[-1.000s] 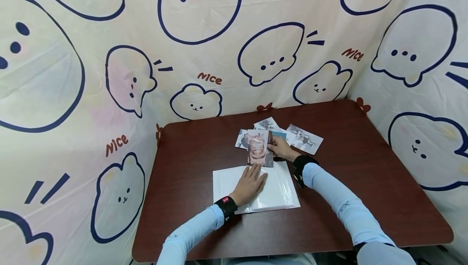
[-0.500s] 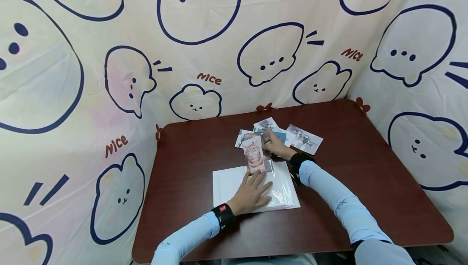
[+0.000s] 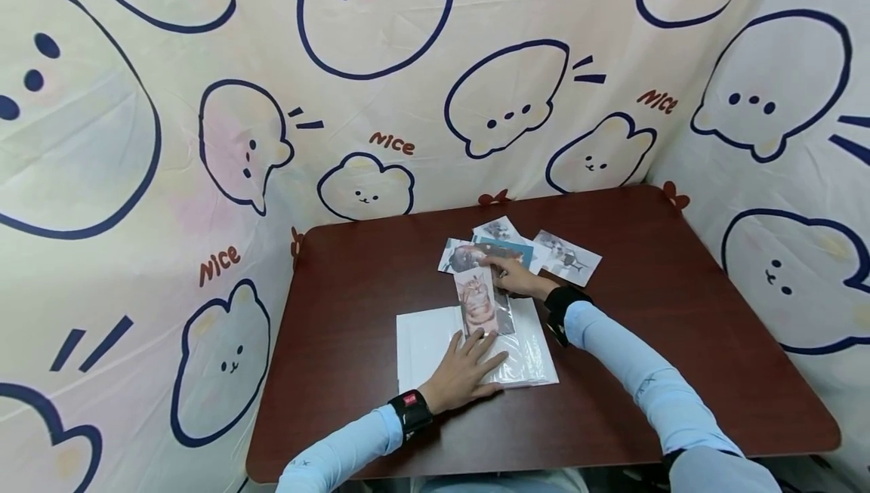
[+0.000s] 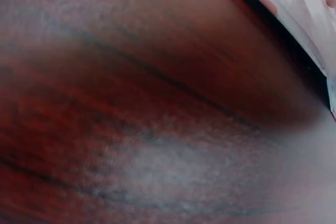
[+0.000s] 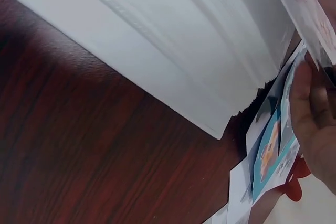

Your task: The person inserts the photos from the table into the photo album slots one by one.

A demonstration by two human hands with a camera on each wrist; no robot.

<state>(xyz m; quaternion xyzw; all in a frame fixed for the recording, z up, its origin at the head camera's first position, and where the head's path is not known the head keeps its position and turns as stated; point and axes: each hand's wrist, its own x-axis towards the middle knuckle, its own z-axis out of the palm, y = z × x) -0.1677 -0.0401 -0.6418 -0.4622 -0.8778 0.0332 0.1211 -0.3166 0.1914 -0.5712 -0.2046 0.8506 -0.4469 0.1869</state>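
A photo print [image 3: 478, 301] with a pinkish picture lies at a slant over the top of a white album [image 3: 424, 338] with glossy clear pages. Beneath its right side shows a grey, dark-edged print [image 3: 505, 315]. My left hand [image 3: 461, 378] rests flat with spread fingers on the album, its fingertips touching the pink photo's lower edge. At the top of the grey print is my right hand [image 3: 514, 277], gripping its upper edge with the index finger stretched out to the left; the thumb is hidden. In the right wrist view the right hand [image 5: 315, 124] sits beside the album's corner.
Several loose photos lie behind the album, among them a blue-edged one [image 3: 522, 251] and a pale one [image 3: 567, 259] at the right. They partly overlap. The brown table [image 3: 340, 274] meets a cartoon-patterned curtain [image 3: 381, 115] at the back and sides.
The pink photo has slid down and left, tilting away from the grey print. My left fingers have spread and moved slightly down. My right index finger has stretched out.
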